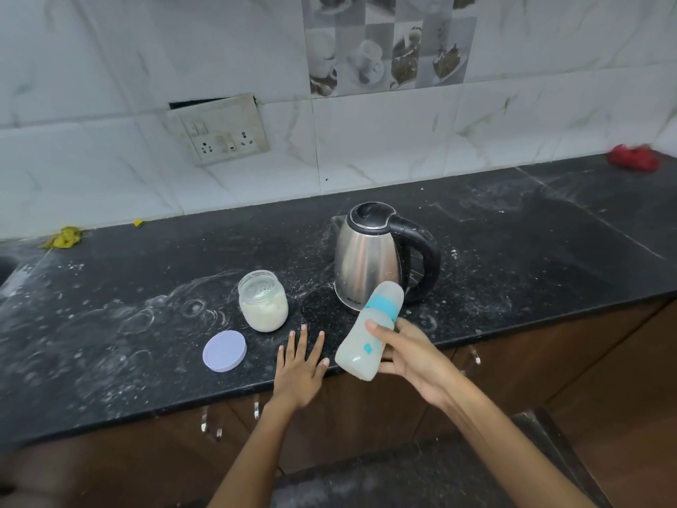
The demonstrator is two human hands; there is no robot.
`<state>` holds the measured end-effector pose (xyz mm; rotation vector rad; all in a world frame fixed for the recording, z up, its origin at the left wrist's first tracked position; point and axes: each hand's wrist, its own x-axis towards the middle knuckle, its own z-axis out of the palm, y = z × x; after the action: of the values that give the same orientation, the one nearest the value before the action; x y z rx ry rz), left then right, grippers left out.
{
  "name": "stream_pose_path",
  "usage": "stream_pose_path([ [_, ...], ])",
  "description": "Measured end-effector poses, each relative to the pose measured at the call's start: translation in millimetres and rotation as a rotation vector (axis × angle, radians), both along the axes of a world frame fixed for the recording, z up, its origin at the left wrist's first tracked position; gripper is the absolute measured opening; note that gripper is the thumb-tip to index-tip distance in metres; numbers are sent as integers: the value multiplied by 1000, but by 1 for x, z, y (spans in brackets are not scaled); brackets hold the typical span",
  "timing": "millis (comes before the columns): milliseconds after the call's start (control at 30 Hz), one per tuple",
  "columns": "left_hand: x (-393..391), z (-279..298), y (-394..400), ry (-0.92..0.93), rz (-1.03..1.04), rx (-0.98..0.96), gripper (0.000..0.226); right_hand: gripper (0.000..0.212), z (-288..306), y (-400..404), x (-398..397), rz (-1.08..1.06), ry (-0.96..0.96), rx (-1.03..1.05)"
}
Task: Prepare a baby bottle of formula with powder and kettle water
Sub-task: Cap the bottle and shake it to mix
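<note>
**Holding a capped baby bottle over the counter edge**

Tilted with its cap end up and away, the baby bottle (370, 330) is gripped by the right hand (414, 357) above the front edge of the black counter (513, 258). The thumb is laid across the front of the bottle body and the other fingers are curled behind it, mostly hidden. Cloudy whitish liquid is seen inside the bottle; a blue collar (383, 306) is fitted below the translucent cap.

The left hand (300, 364) is laid palm-down on the counter, fingers straight and slightly spread, nothing held. It is placed just left of the bottle base, apart from it.

A steel kettle (370, 258) with black lid and handle is stood upright behind the bottle, handle turned to the right. The bottle cap overlaps the kettle's lower body in view; contact cannot be told.

An open glass jar (263, 300) holding pale powder is stood left of the kettle, well apart from it. Its lilac lid (224, 350) is laid flat on the counter near the jar's front left, between jar and counter edge.

White powder smears are spread across the counter. A wall socket (219, 133) is mounted on the tiled wall behind. A red cloth (633, 157) is seen at the far right, yellow scraps (66, 238) at the far left.
</note>
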<state>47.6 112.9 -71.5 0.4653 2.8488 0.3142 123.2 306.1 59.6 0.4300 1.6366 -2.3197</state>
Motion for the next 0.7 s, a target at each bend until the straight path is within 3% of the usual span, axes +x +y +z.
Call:
stream_pose_path([
  [67, 0, 0, 0, 0, 3, 14, 90, 63, 4, 0, -1, -21, 7, 32],
  [233, 1, 1, 0, 1, 9, 19, 87, 43, 20, -5, -2, -62, 30, -104],
  [400, 0, 0, 0, -10, 10, -2, 57, 30, 34, -4, 1, -8, 21, -213],
  [533, 0, -1, -1, -5, -1, -7, 60, 32, 41, -1, 1, 55, 53, -297],
  [633, 0, -1, 0, -9, 1, 12, 83, 43, 47, -3, 3, 57, 104, -184],
  [700, 0, -1, 0, -11, 5, 3, 72, 47, 50, -7, 4, 29, 109, -151],
])
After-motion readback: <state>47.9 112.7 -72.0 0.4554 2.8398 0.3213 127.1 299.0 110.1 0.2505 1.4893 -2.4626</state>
